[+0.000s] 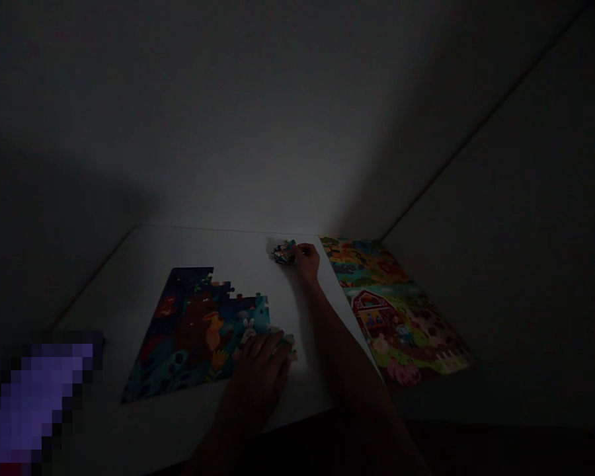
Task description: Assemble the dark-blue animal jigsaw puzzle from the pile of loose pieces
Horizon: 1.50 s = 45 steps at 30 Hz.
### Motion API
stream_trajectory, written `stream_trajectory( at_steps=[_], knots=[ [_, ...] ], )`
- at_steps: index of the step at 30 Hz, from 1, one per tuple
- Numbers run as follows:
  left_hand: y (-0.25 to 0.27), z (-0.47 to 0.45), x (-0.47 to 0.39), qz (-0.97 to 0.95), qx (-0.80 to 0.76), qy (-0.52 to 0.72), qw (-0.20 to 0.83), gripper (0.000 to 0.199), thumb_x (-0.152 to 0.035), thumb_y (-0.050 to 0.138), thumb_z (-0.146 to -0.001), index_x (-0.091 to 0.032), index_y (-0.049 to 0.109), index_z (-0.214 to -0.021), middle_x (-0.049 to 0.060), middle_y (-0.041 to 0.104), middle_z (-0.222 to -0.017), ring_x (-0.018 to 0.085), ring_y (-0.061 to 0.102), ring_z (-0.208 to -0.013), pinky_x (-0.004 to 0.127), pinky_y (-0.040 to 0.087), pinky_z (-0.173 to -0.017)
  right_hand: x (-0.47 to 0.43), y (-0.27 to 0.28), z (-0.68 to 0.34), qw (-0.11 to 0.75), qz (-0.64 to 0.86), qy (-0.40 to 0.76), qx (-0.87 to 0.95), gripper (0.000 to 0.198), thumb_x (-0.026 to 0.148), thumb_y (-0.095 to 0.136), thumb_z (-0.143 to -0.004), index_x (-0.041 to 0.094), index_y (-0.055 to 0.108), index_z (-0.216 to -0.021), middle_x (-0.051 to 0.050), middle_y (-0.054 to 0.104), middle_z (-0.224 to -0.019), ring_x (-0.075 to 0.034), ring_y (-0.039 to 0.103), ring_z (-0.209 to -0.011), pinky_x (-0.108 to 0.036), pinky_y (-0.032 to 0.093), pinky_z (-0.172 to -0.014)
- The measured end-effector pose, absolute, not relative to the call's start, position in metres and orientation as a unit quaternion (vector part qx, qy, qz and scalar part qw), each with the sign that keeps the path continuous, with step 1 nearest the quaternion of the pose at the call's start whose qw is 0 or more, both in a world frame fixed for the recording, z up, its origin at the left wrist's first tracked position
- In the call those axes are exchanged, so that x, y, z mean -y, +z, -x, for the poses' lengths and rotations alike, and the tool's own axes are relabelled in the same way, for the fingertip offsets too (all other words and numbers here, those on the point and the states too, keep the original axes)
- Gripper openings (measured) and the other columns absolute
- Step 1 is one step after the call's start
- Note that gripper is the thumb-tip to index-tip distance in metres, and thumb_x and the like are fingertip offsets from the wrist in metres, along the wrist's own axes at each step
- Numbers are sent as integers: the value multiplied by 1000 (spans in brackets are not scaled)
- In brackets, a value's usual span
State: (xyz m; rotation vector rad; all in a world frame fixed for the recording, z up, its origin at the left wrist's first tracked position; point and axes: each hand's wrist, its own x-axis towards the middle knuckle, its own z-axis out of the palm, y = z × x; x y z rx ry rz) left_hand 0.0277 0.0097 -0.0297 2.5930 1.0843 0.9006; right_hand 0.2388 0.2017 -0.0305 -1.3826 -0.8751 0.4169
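Right hand [307, 261]: fingers curled nearly closed at edge of loose pieces [282, 252]; whether one is pinched, cannot tell.
Left hand [262, 350]: fingers laid out flat over lower right of part-joined puzzle [193, 330]; no grip visible.
Puzzle's place: left of centre on white table [228, 248]; loose pieces heaped beyond it.
Heap risk: clumsy picking could scatter or flip pieces, probably.
Joint risk: sideways push from left palm might buckle puzzle's stepped edge.
Hard to see: very dim; heap's pieces blur together; area under left palm hidden; purple patch [44, 390] pixelated, unidentifiable.
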Motion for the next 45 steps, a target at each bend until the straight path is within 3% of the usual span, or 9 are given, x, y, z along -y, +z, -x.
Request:
stream_trajectory(
  at_steps=[9, 19, 25, 30, 40, 45],
  knots=[
    [-32, -18, -20, -909, -309, 274, 51, 27, -27, 48, -95, -26, 65, -117, 5, 64, -126, 26, 58, -114, 46, 42, -103, -202, -32, -233, 614, 663, 169, 394, 21, 39, 66, -74, 20, 59, -80, -1, 63, -80, -15, 57, -72, -28, 47, -70],
    [-16, -14, -12, -911, -315, 224, 144, 28, -24, 48, -94, -30, 64, -116, 3, 59, -133, 25, 52, -122, 52, 43, -105, -190, -22, -228, 634, 663, 139, 373, 13, 32, 59, -79, 18, 59, -79, -5, 60, -86, -17, 54, -79, -32, 44, -78],
    [-19, -18, -8, -880, -352, 266, 176, 28, -18, 51, -91, -27, 66, -111, 5, 61, -130, 27, 53, -123, 54, 43, -105, -170, -16, -222, 657, 627, 114, 403, 17, 36, 56, -76, 19, 58, -76, -2, 59, -78, -17, 53, -73, -30, 43, -73],
    [-17, -16, -12, -861, -344, 307, 213, 27, -19, 47, -92, -25, 70, -104, 7, 66, -120, 23, 60, -115, 47, 49, -100, -158, -8, -217, 641, 620, 142, 429, 24, 42, 53, -77, 19, 59, -75, 0, 60, -70, -17, 55, -70, -28, 43, -68],
    [-11, 52, -36, -864, -446, 230, 49, 31, -19, 52, -90, -23, 65, -118, 7, 60, -130, 25, 53, -125, 50, 45, -105, -148, -5, -213, 587, 625, 165, 487, 35, 51, 49, -82, 19, 61, -72, -4, 62, -70, -19, 54, -68, -30, 41, -65],
    [-4, 68, -38, -868, -454, 197, 47, 32, -19, 52, -92, -22, 61, -122, 8, 56, -136, 23, 49, -130, 45, 42, -109, -138, -14, -210, 557, 610, 205, 525, 28, 45, 55, -80, 20, 65, -71, -5, 64, -69, -20, 55, -66, -32, 40, -65]
  ],
)
